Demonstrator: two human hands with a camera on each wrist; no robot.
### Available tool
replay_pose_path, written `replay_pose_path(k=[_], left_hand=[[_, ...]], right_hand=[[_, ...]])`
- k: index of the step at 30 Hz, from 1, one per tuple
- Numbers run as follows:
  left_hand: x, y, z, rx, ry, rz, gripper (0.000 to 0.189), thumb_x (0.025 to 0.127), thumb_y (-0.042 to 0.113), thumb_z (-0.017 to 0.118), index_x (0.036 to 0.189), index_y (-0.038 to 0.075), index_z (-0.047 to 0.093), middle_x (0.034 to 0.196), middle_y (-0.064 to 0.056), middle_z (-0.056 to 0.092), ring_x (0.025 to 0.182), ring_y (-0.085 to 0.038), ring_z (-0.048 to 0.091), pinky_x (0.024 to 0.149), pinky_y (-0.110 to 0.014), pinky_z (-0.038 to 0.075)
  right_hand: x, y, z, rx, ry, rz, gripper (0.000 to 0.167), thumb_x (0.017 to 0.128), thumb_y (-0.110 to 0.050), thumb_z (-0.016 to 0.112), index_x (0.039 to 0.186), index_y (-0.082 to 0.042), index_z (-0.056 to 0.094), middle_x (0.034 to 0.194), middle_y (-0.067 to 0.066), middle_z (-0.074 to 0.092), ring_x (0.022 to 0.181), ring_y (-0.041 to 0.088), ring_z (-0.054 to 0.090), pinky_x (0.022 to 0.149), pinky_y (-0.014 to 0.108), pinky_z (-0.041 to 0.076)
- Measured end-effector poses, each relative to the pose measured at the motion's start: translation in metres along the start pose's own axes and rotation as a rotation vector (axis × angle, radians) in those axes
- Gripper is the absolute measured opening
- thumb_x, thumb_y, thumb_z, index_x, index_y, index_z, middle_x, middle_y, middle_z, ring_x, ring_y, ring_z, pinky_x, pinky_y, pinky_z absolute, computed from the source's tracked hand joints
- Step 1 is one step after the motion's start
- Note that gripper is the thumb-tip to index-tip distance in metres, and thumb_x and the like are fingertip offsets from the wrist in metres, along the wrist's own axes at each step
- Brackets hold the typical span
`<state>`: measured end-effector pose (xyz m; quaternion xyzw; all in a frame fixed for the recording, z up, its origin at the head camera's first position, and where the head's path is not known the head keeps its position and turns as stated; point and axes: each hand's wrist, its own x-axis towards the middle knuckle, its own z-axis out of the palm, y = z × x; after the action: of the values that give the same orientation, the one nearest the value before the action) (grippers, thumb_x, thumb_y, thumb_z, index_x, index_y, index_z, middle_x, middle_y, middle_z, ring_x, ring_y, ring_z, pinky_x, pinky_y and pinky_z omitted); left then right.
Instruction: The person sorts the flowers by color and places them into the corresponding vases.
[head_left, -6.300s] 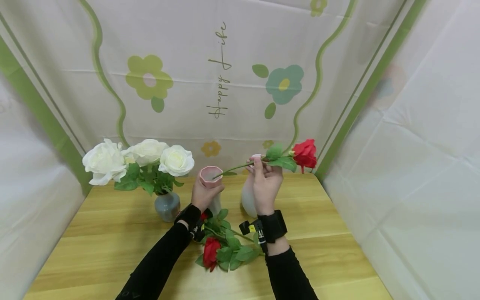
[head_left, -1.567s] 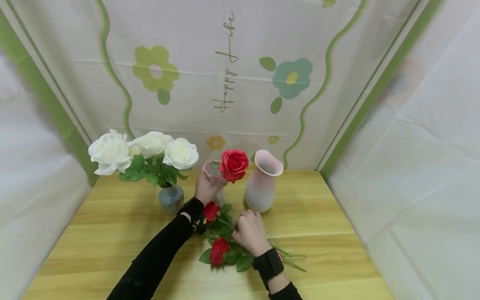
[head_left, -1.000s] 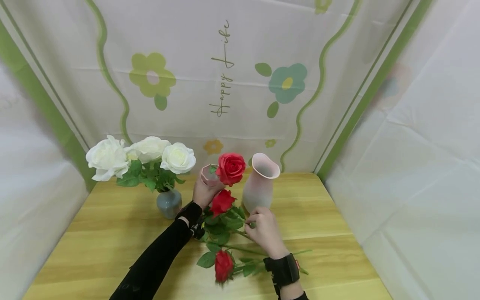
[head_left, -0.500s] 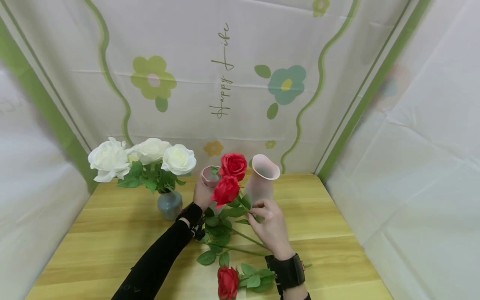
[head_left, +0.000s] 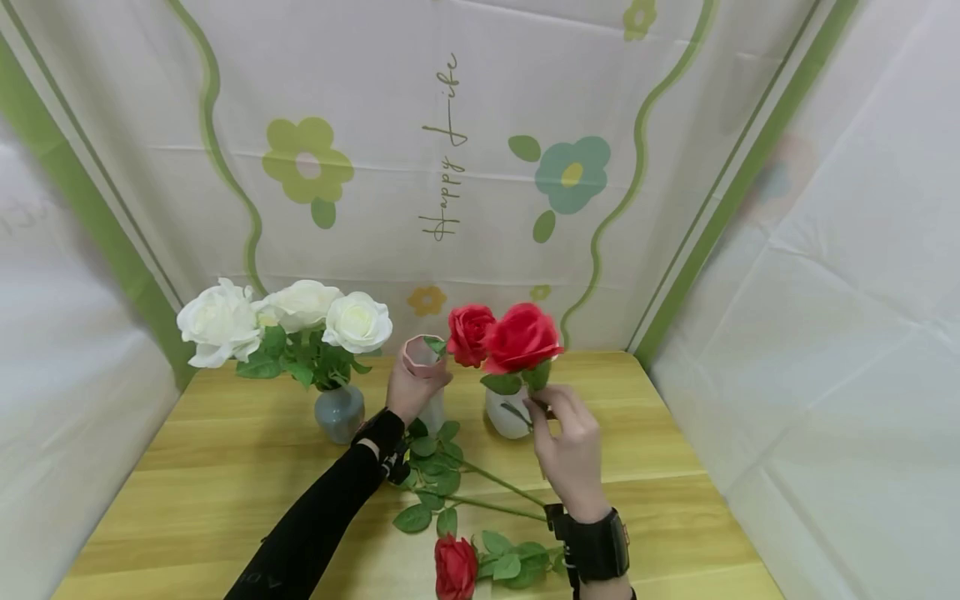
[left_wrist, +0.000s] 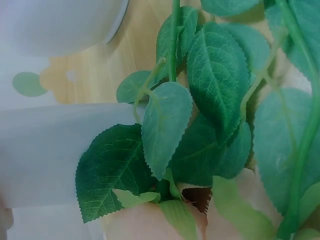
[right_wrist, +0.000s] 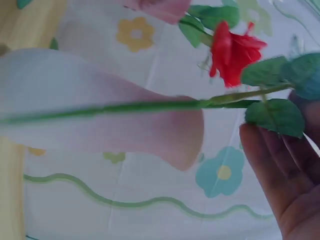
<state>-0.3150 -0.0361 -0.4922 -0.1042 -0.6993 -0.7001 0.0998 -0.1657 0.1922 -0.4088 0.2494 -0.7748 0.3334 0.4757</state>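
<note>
Of three vases on the wooden table [head_left: 667, 492], the left hand [head_left: 408, 392] wraps its fingers round the octagonal-rimmed pink vase [head_left: 432, 410], which holds one red rose [head_left: 470, 335]; the blue-gray vase [head_left: 340, 413] bears three white roses [head_left: 357, 322], and the pink-and-white vase [head_left: 506, 415] stands behind. The right hand [head_left: 576, 446] pinches a second red rose [head_left: 522, 337] by its stem; a third red rose [head_left: 455, 567] lies near two leafy stems [head_left: 501, 480].

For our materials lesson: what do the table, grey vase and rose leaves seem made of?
Table: wood or printed laminate, satin, from its streaked grain. Grey vase: probably glazed ceramic, from its soft sheen. Rose leaves: perhaps matte fabric, from their crisp veins; plastic possible.
</note>
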Motion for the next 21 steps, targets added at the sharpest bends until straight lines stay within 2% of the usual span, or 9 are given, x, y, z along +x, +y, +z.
replay_pose_path(k=[4,7,9,10,14,15,16,21], left_hand=[[-0.001,0.001,0.0,0.016,0.002,0.008,0.081,0.075,0.003,0.084,0.142,0.004,0.04,0.128,-0.02,0.052,0.118,-0.031,0.051,0.094,-0.045,0.045],[-0.002,0.002,0.0,0.014,-0.002,0.012,0.08,0.075,0.003,0.085,0.142,0.003,0.04,0.128,-0.022,0.052,0.117,-0.033,0.05,0.093,-0.046,0.044],[-0.006,0.013,0.0,0.023,-0.008,0.011,0.079,0.076,0.001,0.083,0.142,0.0,0.039,0.127,-0.025,0.052,0.117,-0.035,0.05,0.093,-0.047,0.044],[-0.005,0.013,-0.001,0.024,-0.012,0.009,0.08,0.076,0.001,0.083,0.142,-0.001,0.038,0.128,-0.026,0.051,0.118,-0.036,0.05,0.093,-0.047,0.044],[-0.005,0.013,0.0,0.017,-0.011,-0.007,0.081,0.076,0.0,0.082,0.143,0.0,0.037,0.129,-0.025,0.051,0.119,-0.036,0.049,0.094,-0.047,0.044],[-0.003,0.008,0.0,0.019,-0.008,-0.007,0.081,0.077,0.001,0.083,0.143,0.0,0.037,0.129,-0.024,0.051,0.119,-0.036,0.049,0.095,-0.047,0.044],[-0.001,0.002,0.0,0.01,-0.003,-0.009,0.082,0.076,0.002,0.084,0.143,0.002,0.038,0.129,-0.022,0.051,0.119,-0.034,0.049,0.095,-0.046,0.044],[-0.001,0.002,0.002,0.014,0.012,0.0,0.079,0.075,0.003,0.084,0.141,0.005,0.04,0.126,-0.017,0.054,0.117,-0.03,0.052,0.094,-0.044,0.046]], right_hand=[[0.006,-0.003,-0.011,0.069,0.094,0.081,0.024,0.081,0.014,0.073,0.099,0.001,0.066,0.097,0.009,0.066,0.086,0.021,0.065,0.068,0.021,0.054],[0.014,-0.012,-0.018,0.134,0.18,0.161,0.017,0.083,0.017,0.069,0.097,0.008,0.064,0.094,0.016,0.065,0.085,0.024,0.065,0.067,0.02,0.053],[0.02,-0.019,-0.022,0.186,0.23,0.206,0.013,0.085,0.019,0.065,0.096,0.013,0.062,0.093,0.022,0.064,0.086,0.022,0.065,0.067,0.019,0.052],[0.022,-0.022,-0.024,0.214,0.252,0.227,0.012,0.086,0.02,0.062,0.097,0.016,0.06,0.094,0.023,0.063,0.087,0.02,0.066,0.067,0.019,0.052],[0.028,-0.029,-0.028,0.285,0.328,0.293,0.012,0.088,0.023,0.056,0.1,0.021,0.055,0.097,0.017,0.061,0.092,0.012,0.064,0.068,0.017,0.05],[0.029,-0.029,-0.028,0.293,0.344,0.302,0.012,0.088,0.023,0.056,0.101,0.022,0.055,0.097,0.014,0.06,0.092,0.012,0.064,0.067,0.017,0.049],[0.031,-0.029,-0.028,0.292,0.359,0.309,0.012,0.089,0.022,0.055,0.1,0.022,0.055,0.097,0.012,0.06,0.09,0.011,0.064,0.067,0.017,0.049],[0.037,-0.03,-0.027,0.284,0.409,0.327,0.011,0.091,0.019,0.056,0.1,0.023,0.055,0.094,0.011,0.062,0.081,0.012,0.062,0.062,0.019,0.046]])
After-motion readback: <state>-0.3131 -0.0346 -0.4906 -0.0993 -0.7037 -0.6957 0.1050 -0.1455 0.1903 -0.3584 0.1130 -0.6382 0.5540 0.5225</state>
